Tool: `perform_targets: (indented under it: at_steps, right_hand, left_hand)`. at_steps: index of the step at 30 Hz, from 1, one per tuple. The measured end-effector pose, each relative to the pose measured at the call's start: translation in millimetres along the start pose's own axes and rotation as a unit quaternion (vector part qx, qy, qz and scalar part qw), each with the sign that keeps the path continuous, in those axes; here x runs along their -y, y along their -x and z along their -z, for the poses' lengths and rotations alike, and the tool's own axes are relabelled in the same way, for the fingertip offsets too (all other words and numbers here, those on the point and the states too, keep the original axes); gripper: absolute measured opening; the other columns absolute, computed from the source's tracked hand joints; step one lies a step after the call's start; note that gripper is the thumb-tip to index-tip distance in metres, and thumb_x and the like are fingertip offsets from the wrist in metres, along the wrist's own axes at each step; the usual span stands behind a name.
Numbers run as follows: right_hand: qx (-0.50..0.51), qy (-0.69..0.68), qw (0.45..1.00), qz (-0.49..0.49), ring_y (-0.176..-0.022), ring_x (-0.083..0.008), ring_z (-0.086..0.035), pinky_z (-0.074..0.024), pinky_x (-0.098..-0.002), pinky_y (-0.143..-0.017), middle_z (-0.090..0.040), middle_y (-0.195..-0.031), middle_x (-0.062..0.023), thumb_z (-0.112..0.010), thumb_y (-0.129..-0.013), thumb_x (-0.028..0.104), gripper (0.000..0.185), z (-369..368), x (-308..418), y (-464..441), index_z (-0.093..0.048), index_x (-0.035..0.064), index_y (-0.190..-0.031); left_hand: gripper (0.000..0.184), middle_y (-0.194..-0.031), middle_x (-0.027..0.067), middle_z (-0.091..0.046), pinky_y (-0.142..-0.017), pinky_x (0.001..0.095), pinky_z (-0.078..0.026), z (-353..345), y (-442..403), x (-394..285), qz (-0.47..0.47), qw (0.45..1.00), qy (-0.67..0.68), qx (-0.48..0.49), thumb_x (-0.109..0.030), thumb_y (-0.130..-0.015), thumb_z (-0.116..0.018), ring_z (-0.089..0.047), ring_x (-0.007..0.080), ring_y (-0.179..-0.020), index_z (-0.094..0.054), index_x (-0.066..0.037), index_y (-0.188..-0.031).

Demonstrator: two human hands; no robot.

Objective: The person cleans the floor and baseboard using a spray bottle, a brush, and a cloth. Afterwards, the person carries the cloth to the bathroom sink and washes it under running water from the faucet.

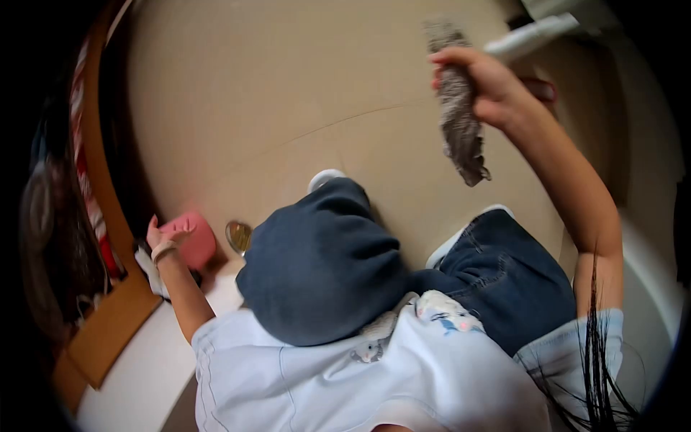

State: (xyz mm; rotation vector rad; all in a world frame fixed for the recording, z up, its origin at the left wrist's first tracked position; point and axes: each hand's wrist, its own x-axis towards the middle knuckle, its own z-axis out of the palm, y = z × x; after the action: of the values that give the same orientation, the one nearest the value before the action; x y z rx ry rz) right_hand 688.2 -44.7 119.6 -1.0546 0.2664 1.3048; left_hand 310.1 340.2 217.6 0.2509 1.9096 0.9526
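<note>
My right hand (493, 86) is closed around a grey-brown textured cloth (459, 122), held out over the floor at the upper right. The cloth is bunched lengthwise. One end sticks out above my fist and the longer end hangs below it. At the far left, my left hand (165, 236) has its fingers apart and holds nothing. It is in front of a pink object (200, 241) whose kind I cannot make out; whether they touch is unclear. A band circles the left wrist.
Beige floor (288, 86) stretches ahead of my bent knees (324, 266). A small round-ended shiny object (238, 235) lies beside the pink one. Wooden furniture (115, 324) runs along the left side. A white blurred object (533, 36) is at the upper right.
</note>
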Motion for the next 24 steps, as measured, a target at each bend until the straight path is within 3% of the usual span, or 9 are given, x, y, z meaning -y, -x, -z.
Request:
perform_targets:
  at_steps: [2, 5, 9, 11, 15, 18, 21, 22, 24]
  right_hand:
    - [0.044, -0.046, 0.998, -0.024, -0.060, -0.0169, -0.059, -0.0505, -0.0284, -0.060, -0.058, -0.063, -0.0048, -0.063, -0.074, 0.010, 0.009, 7.2, -18.0, -5.5, -0.056, 0.0058, -0.073]
    - [0.032, -0.047, 0.998, 0.008, -0.066, -0.0190, -0.060, -0.0504, -0.0306, -0.065, -0.061, -0.072, -0.0105, -0.059, -0.077, 0.010, 0.008, 0.2, -26.5, 15.2, -0.058, 0.0022, -0.076]
    - [0.098, -0.076, 0.977, 0.174, -0.073, -0.0148, -0.058, -0.0474, -0.0268, -0.066, -0.060, -0.078, -0.0088, -0.059, -0.072, 0.003, 0.013, 29.5, -39.3, 36.9, -0.057, -0.0010, -0.083]
    - [0.058, -0.085, 0.969, 0.224, -0.061, -0.0181, -0.056, -0.0473, -0.0306, -0.050, -0.055, -0.074, -0.0125, -0.060, -0.068, 0.005, 0.033, 43.4, -55.4, 41.4, -0.043, -0.0052, -0.094]
    - [-0.007, -0.135, 0.958, 0.252, -0.064, -0.0183, -0.054, -0.0457, -0.0321, -0.049, -0.052, -0.073, -0.0124, -0.058, -0.063, 0.001, 0.033, 69.4, -75.3, 57.2, -0.040, -0.0025, -0.091]
    - [0.058, -0.282, 0.924, 0.250, -0.063, -0.0198, -0.054, -0.0463, -0.0322, -0.056, -0.053, -0.066, -0.0114, -0.054, -0.059, -0.002, 0.013, 92.7, -73.9, 56.0, -0.049, -0.0009, -0.071]
    - [0.103, -0.405, 0.874, 0.249, -0.075, -0.0223, -0.055, -0.0459, -0.0290, -0.072, -0.056, -0.077, -0.0125, -0.046, -0.065, -0.005, 0.016, 103.6, -60.7, 59.9, -0.054, -0.0042, -0.080]
    - [0.117, -0.363, 0.878, 0.289, -0.091, -0.0219, -0.054, -0.0452, -0.0320, -0.082, -0.056, -0.093, -0.0128, -0.044, -0.070, -0.004, 0.026, 112.5, -66.3, 44.7, -0.054, -0.0031, -0.094]
    - [0.053, -0.233, 0.916, 0.322, -0.085, -0.0166, -0.054, -0.0449, -0.0280, -0.076, -0.056, -0.090, -0.0089, -0.046, -0.071, -0.001, 0.028, 114.4, -57.6, 48.7, -0.055, -0.0026, -0.097]
  left_hand:
    - [0.047, -0.129, 0.0086, -0.045, -0.104, 0.0492, -0.023, -51.1, 50.7, 27.1, 0.011, 0.945, -0.163, 0.285, -0.034, -0.087, -0.048, -0.039, 0.0276, -0.122, -0.043, -0.006, -0.125]
    - [0.049, -0.127, 0.0097, -0.047, -0.102, 0.0426, -0.028, -119.2, 121.8, 97.4, 0.052, 0.621, -0.365, 0.692, -0.034, -0.089, -0.044, -0.041, 0.0232, -0.120, -0.042, -0.003, -0.127]
    - [0.051, -0.128, 0.0100, -0.047, -0.099, 0.0325, -0.030, -147.8, 249.4, 223.8, -0.109, 0.328, -0.575, 0.741, -0.032, -0.090, -0.045, -0.043, 0.0197, -0.118, -0.038, -0.002, -0.130]
    - [0.045, -0.123, 0.0075, -0.050, -0.097, 0.0308, -0.031, -142.8, 284.5, 270.7, -0.111, 0.225, -0.577, 0.777, -0.024, -0.089, -0.049, -0.045, 0.0161, -0.114, -0.042, -0.001, -0.127]
    - [0.031, -0.100, 0.0018, -0.059, -0.090, 0.0257, -0.035, -145.2, 306.5, 334.8, -0.184, 0.200, -0.583, 0.765, -0.020, -0.088, -0.055, -0.050, 0.0088, -0.096, -0.054, 0.002, -0.108]
    - [0.027, -0.101, 0.0050, -0.059, -0.089, 0.0277, -0.037, -146.3, 289.4, 354.3, -0.061, 0.308, -0.533, 0.785, -0.018, -0.091, -0.047, -0.052, 0.0118, -0.096, -0.054, 0.004, -0.106]
    - [0.027, -0.106, 0.0086, -0.058, -0.091, 0.0319, -0.040, -145.0, 294.4, 352.6, 0.032, 0.356, -0.456, 0.815, -0.014, -0.092, -0.042, -0.054, 0.0173, -0.101, -0.052, 0.005, -0.109]
    - [0.028, -0.106, 0.0085, -0.058, -0.090, 0.0323, -0.041, -143.6, 306.0, 348.3, -0.003, 0.360, -0.463, 0.810, -0.012, -0.090, -0.043, -0.054, 0.0181, -0.100, -0.051, 0.005, -0.110]
    - [0.030, -0.104, 0.0082, -0.058, -0.086, 0.0302, -0.043, -146.4, 310.8, 346.5, -0.068, 0.373, -0.476, 0.794, -0.008, -0.086, -0.045, -0.055, 0.0166, -0.095, -0.049, 0.005, -0.112]
